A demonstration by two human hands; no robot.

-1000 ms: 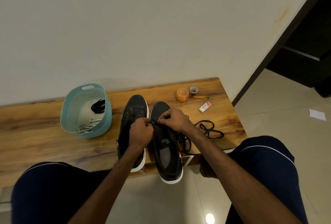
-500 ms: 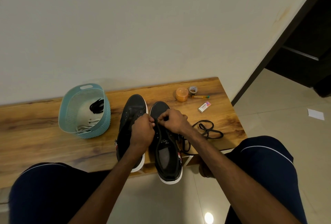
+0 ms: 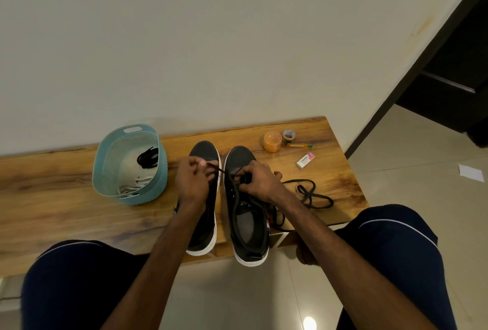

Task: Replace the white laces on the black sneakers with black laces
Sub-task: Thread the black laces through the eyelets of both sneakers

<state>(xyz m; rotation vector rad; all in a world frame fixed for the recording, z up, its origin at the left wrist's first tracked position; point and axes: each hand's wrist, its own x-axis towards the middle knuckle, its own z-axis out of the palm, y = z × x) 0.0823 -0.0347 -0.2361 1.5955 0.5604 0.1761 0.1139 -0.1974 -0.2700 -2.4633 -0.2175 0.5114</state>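
Two black sneakers side by side on wooden bench point(image 3: 66, 197), toes toward wall, heels hanging past near edge. Lacing in progress on right sneaker point(image 3: 248, 224), just beside left sneaker point(image 3: 204, 150).

Pinching one end of black lace point(image 3: 220, 170) with left hand point(image 3: 194, 182), fingers curled, above left sneaker's forefoot. Lace pulled straight across gap to right sneaker's eyelets. Gripping same lace at right sneaker's tongue with right hand point(image 3: 260, 183), fingers clenched around it. Other end trailing off right, lying in loose loops on bench.

Can't tell how many eyelets are threaded: too dark.

Teal basket point(image 3: 105, 166) left of sneakers, near but apart. Inside: white laces point(image 3: 134, 184) at bottom, coiled spare black lace point(image 3: 148, 158) above them.

Far right corner of bench: orange tub point(image 3: 272, 141), tape roll point(image 3: 288, 135) just beside it, thin pen-like stick point(image 3: 299, 145), boxed eraser point(image 3: 305, 160). White paper scrap point(image 3: 471, 172) on floor, well apart to the right.
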